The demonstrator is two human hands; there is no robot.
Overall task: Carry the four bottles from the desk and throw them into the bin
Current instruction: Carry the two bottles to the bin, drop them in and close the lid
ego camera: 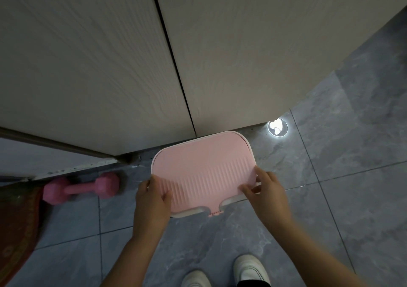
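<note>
Head view, entry one.

A: Grip state? Left hand has its thumb curled over the near left edge of the pink lid, fingers hidden below it. Right hand pinches the near right edge, fingertips on the ribbed top.

B: And the lid's position?

A: It lies over the bin, whose white rim shows along the near edge and at the far right corner. Lid sits roughly level.

B: Bottles?

A: None visible; cannot tell whether they are inside.

B: Surroundings?

A: Bin stands on the grey tiled floor, close against pale cabinet doors. A pink dumbbell lies to the left. White shoes below.
</note>
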